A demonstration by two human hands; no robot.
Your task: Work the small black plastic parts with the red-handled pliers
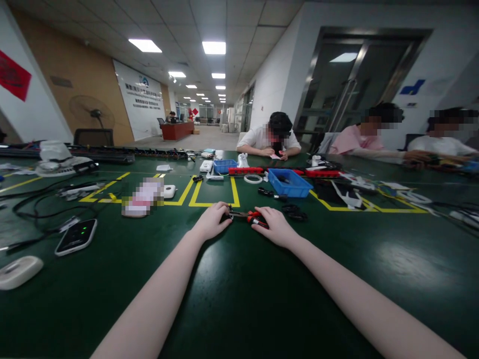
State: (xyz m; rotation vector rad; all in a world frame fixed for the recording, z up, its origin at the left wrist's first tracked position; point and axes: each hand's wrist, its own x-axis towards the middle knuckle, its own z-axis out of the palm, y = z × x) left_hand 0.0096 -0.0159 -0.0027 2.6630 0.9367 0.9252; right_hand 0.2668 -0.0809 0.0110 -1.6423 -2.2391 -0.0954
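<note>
Plier work seems in hand: the right hand [276, 227] has its fingers curled around red-handled pliers [248, 215], their nose reaching a small dark piece [229, 214] apparently pinched by the left hand's [211, 221] nearly closed fingers, which likely calls for steadiness.

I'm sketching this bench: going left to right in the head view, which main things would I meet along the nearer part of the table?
White rounded case → flat device with green lights → blurred pinkish item → left hand → red-handled pliers → right hand.
</note>
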